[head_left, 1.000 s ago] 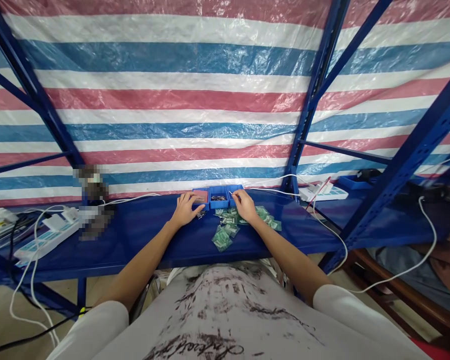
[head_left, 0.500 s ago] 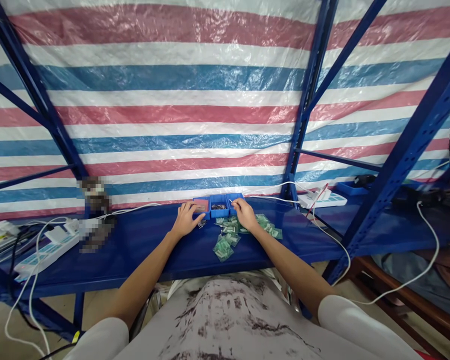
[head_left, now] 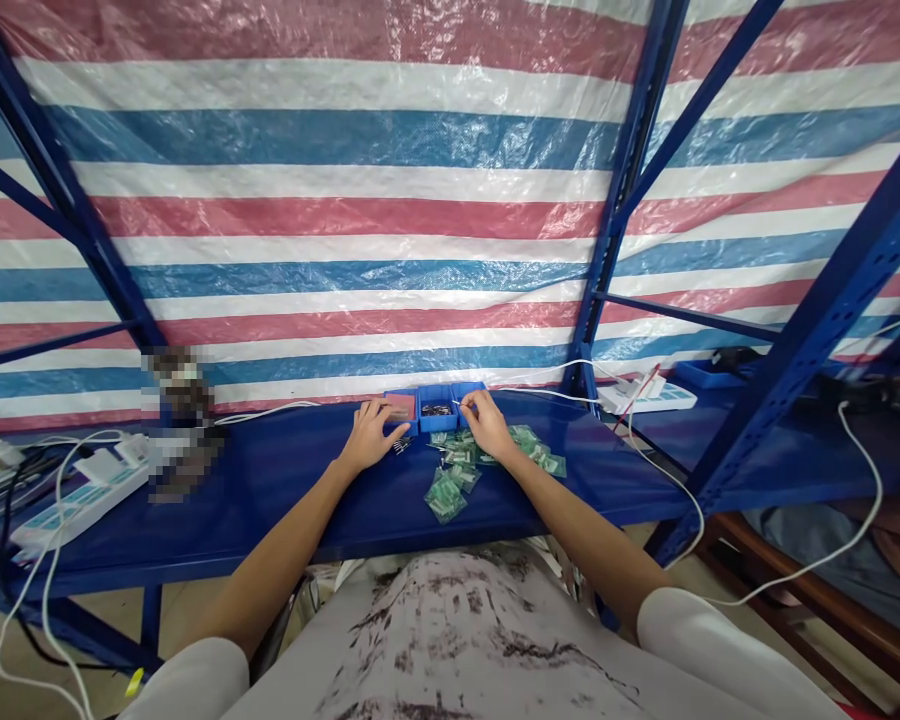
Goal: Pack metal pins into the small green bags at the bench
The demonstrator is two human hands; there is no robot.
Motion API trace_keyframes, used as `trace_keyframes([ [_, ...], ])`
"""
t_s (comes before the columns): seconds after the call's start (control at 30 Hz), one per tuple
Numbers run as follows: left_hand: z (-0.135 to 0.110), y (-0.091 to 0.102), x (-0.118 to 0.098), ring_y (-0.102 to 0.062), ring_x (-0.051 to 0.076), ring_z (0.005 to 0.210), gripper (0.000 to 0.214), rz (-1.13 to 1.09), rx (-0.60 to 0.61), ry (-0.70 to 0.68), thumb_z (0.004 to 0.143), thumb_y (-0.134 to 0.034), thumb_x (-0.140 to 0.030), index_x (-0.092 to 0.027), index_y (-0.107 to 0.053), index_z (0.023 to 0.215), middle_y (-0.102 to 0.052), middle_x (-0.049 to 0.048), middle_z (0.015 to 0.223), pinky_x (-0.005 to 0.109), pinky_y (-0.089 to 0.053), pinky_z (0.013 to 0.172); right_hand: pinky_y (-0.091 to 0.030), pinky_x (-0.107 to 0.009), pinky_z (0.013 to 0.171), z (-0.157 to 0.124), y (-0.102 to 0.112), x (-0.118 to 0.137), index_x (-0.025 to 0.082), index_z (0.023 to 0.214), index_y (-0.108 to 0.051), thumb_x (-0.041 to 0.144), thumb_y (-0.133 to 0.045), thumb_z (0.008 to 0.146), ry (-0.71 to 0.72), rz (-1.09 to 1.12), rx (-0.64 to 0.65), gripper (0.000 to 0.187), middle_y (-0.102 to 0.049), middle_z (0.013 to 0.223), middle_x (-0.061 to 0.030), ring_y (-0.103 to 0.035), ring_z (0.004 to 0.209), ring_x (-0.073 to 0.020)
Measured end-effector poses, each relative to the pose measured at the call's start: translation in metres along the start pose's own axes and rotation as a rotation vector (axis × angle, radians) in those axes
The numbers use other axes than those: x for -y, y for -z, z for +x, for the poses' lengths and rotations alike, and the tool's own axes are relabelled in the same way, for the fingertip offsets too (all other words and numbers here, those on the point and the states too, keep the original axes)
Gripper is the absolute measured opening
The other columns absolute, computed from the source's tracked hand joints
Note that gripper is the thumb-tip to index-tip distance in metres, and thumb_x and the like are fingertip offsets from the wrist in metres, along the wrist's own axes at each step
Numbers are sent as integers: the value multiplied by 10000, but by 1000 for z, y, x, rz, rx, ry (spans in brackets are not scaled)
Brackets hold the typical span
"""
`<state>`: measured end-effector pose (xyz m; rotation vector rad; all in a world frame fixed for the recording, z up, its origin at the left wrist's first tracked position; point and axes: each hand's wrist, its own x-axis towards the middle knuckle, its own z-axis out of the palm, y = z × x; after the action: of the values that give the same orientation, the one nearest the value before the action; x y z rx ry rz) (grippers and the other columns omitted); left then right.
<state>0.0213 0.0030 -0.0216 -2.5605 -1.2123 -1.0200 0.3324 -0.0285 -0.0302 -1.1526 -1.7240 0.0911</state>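
Three small blue bins stand side by side at the back of the blue table. My left hand (head_left: 371, 436) lies at the left bin, fingers stretched and thumb apart, touching its near left edge. Inside that bin shows something flat and pink (head_left: 400, 402). Small dark metallic pieces fill part of the middle bin (head_left: 439, 423). By the right bin (head_left: 468, 388), my right hand (head_left: 489, 426) pinches a small thin pale piece (head_left: 456, 403); its exact kind is too small to make out. Several green packets (head_left: 450, 495) lie in front of the bins. Small pins (head_left: 401, 445) lie below my left thumb.
White power strips stand left (head_left: 82, 505) and right (head_left: 649, 398), with loose white cables. Blue rack posts (head_left: 596, 270) rise behind the table (head_left: 270, 500). A striped plastic sheet (head_left: 360, 220) hangs at the back. Part of another person shows at the far right.
The view has tilted slightly downward. My right hand stays at the right bin with the small pale piece in its fingertips. My left hand has hardly moved.
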Motion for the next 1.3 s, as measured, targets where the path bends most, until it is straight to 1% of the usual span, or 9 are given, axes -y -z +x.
trace_keyframes([
  [0.17,0,3,0,-540,319,1263,411,-21,-25,-23,1059,-572,-587,-271,-698,1289,-609,108,1347,484,-449,1082,-527,-349,714,3,-3,1,250,958,-628,517,-554,1001,-54,180,41,281,-644,919,-52,-616,793,-228],
  [0.33,1,2,3,-553,313,1237,394,-43,-55,-67,1064,-577,-560,-251,-705,1271,-623,106,1294,489,-457,1109,-381,-271,445,5,-10,2,240,843,-614,661,-664,884,-325,532,80,425,-542,638,35,-456,475,-138],
  [0.53,1,0,6,-565,304,1217,359,-71,-76,-114,1073,-581,-521,-234,-704,1251,-634,106,1271,484,-471,1113,-283,-231,362,6,-8,5,219,769,-606,725,-744,796,-457,668,25,525,-503,578,46,-393,420,-96],
  [0.7,1,1,5,-571,296,1192,352,-60,-91,-115,1072,-589,-512,-226,-702,1245,-639,106,1262,476,-489,1089,-340,-258,368,8,-9,5,197,877,-672,757,-730,788,-471,644,69,570,-659,698,-22,-461,437,-114],
  [0.8,1,5,0,-577,296,1188,373,-19,-83,-153,1081,-569,-520,-205,-699,1231,-643,119,1246,458,-497,1072,-394,-290,433,5,-7,5,212,942,-671,710,-635,894,-399,481,93,502,-697,748,-29,-509,462,-145],
  [0.9,0,9,-5,-604,304,1132,444,96,-5,-249,1075,-550,-581,-203,-694,1259,-661,128,1199,461,-509,1022,-460,-306,621,-1,-2,7,233,957,-694,563,-573,1010,-192,142,127,356,-707,754,-20,-626,631,-193],
  [1.03,0,10,-13,-640,310,1123,543,158,57,-391,1051,-553,-651,-188,-664,1311,-670,150,1235,437,-535,974,-370,-291,629,-8,2,13,236,925,-700,506,-636,1032,-6,-181,328,297,-703,759,-17,-646,706,-204],
  [1.17,1,6,-18,-672,296,1113,512,156,53,-451,1065,-530,-642,-197,-673,1275,-685,142,1192,413,-552,962,-361,-290,651,-10,-1,18,211,1051,-711,473,-680,1036,94,-301,444,264,-735,876,-52,-657,764,-214],
  [1.3,-1,2,-18,-707,258,966,502,199,125,-464,1092,-478,-625,-178,-703,1129,-713,113,1038,352,-554,840,-392,-305,690,-9,-3,18,182,1139,-718,441,-644,1065,145,-343,517,280,-735,977,-94,-664,830,-235],
])
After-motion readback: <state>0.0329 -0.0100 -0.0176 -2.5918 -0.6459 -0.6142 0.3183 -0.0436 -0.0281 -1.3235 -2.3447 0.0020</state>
